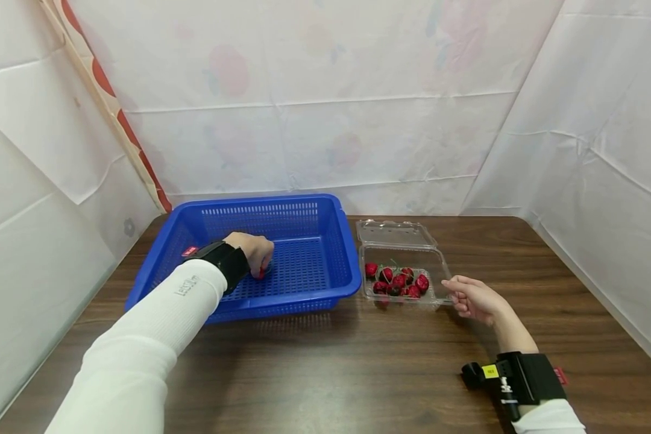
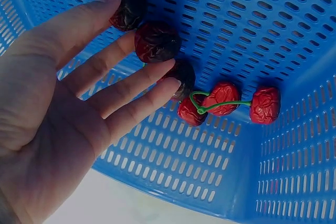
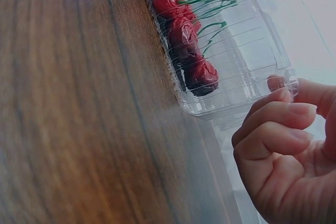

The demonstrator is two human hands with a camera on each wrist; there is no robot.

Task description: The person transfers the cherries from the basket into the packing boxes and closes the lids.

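Observation:
My left hand (image 2: 68,93) is down inside the blue plastic basket (image 1: 282,295). Its fingers are spread and loosely bent, with the thumb tip against a dark red cherry (image 2: 131,11) and other fingertips at a second dark cherry (image 2: 157,43). Beside them in the basket lie more cherries, among them a bright red cherry (image 2: 265,105) on a green stem. At the right, my right hand (image 1: 474,299) pinches the edge of a clear plastic clamshell box (image 1: 439,271) between thumb and index finger. Several wrinkled red cherries (image 1: 398,281) with green stems sit in the box.
The box's lid (image 1: 396,233) is folded back toward the rear wall. Basket and box stand side by side on a brown wooden table (image 1: 325,367). White sheets (image 1: 314,120) hang behind and along both sides.

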